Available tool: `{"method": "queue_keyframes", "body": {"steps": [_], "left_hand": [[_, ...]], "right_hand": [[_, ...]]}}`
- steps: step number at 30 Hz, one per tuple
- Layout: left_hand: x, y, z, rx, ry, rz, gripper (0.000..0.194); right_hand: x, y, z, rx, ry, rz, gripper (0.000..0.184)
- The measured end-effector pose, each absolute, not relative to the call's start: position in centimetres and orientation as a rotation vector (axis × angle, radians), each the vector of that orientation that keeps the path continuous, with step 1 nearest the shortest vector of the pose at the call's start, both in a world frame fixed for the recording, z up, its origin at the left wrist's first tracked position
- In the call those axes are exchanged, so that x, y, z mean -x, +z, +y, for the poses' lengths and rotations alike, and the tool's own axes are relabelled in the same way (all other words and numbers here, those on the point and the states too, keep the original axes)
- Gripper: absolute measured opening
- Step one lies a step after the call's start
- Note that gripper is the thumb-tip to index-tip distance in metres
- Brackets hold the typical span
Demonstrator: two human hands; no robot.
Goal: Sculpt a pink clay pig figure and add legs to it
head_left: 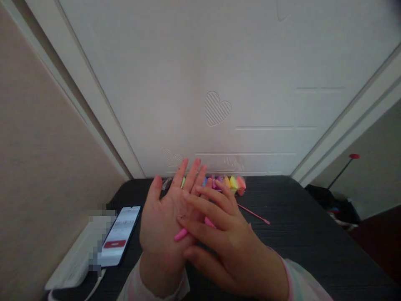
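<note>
- Had left hand (pixel 169 221) wide open, palm up, fingers stretched toward the back of the table, thumb out to the side.
- Had right hand (pixel 228 240) palm down across left palm, fingers loosely straight and slightly apart, not closed into a grip.
- Found pink roll (pixel 181 235) on left palm, partly covered by right fingers; visible at one end near the heel of the palm, again in a gap between two right fingers. Could not tell full length or how hard pressed.
- Saw striped pale sleeves (pixel 302 280) at both wrists.
- Spotted coloured packets (pixel 232 184) past the fingertips, in clear plastic at the table's back edge: green, blue, purple, orange, yellow, coral. Partly hidden by left fingers.
- Noted thin pink stick (pixel 253 214) on the table, just beyond right hand.
- Saw phone (pixel 120 234) to the left, screen lit with a red bar, beside white box (pixel 72 259) (partly pixelated) and white cable (pixel 96 284).
- Logged dark table (pixel 300 238) against white panel (pixel 175 75) with raised hearts.
- Saw red-tipped rod (pixel 354 156) and dark pile (pixel 322 198) off to the right, contents unclear.
</note>
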State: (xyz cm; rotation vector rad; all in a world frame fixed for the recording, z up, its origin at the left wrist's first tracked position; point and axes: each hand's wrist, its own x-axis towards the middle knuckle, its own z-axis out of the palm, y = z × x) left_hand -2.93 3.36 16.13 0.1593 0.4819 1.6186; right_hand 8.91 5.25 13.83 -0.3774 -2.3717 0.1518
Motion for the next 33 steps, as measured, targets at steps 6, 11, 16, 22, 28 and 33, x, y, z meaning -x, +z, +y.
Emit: {"method": "queue_keyframes", "body": {"steps": [6, 11, 16, 22, 28, 33], "left_hand": [[2.6, 16.3, 3.6, -0.056, 1.606, 0.51, 0.051], [2.2, 16.0, 3.5, -0.097, 1.607, 0.505, 0.051], [2.6, 15.8, 3.7, -0.113, 1.568, 0.509, 0.049], [3.0, 15.7, 3.8, -0.168, 1.523, 0.463, 0.048], [3.1, 15.8, 3.5, -0.212, 1.45, 0.438, 0.049], [3.0, 16.0, 3.1, -0.326, 1.333, 0.503, 0.049]], "right_hand": [[-8.6, 13.6, 5.1, 0.411, 0.266, -2.186, 0.012], [-8.1, 12.9, 5.3, 0.568, 0.283, -2.026, 0.007], [-8.2, 12.8, 5.1, 0.581, 0.277, -2.159, 0.014], [-8.9, 13.3, 5.3, 0.487, 0.306, -2.298, 0.029], [-9.0, 13.1, 5.7, 0.487, 0.196, -2.398, 0.037], [-9.4, 12.7, 6.3, 0.539, 0.09, -2.345, 0.039]]}}
